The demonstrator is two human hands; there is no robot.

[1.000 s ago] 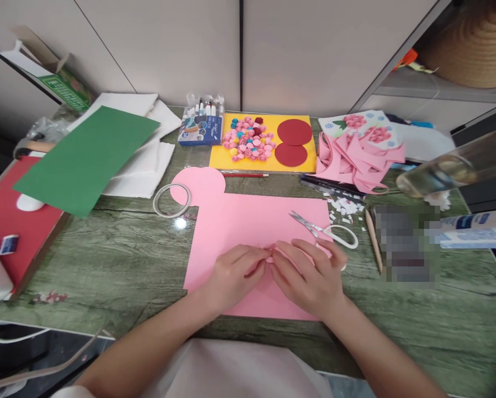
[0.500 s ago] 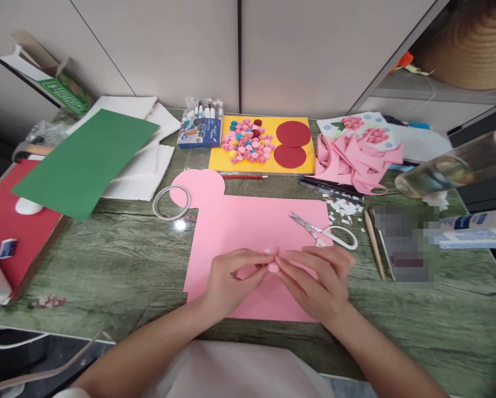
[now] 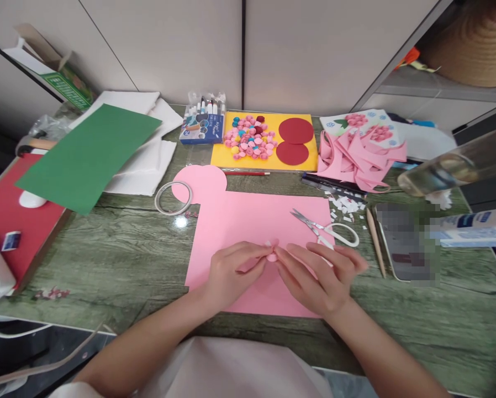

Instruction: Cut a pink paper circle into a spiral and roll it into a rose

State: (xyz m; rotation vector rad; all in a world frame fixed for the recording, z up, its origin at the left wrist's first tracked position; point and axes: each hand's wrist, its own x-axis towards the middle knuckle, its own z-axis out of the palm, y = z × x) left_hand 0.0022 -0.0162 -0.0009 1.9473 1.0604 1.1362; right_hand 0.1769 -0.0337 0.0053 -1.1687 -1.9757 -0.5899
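Observation:
Between my fingertips is a small rolled piece of pink paper (image 3: 272,256), with a bit of white at its upper left. My left hand (image 3: 231,271) pinches it from the left. From the right, my right hand (image 3: 320,279) pinches it with thumb and forefinger, the other fingers spread. Both hands are just above the pink sheets (image 3: 239,221). White-handled scissors (image 3: 322,227) lie with partly open blades on the sheets' right edge. A roll of tape (image 3: 173,198) overlaps the pink paper circles (image 3: 202,183) at the sheets' upper left corner.
Small paper rolls (image 3: 250,141) and dark red circles (image 3: 293,152) rest on a yellow sheet (image 3: 219,157). Pink scraps (image 3: 358,157), white bits (image 3: 347,205), a wooden stick (image 3: 375,243) and a phone (image 3: 403,243) lie right. A green sheet (image 3: 90,155) lies left, beside a marker box (image 3: 202,128).
The fingers of my right hand have spread a little outward to the right. Both hands keep the pink roll pinched in nearly the same place. The view has shifted slightly.

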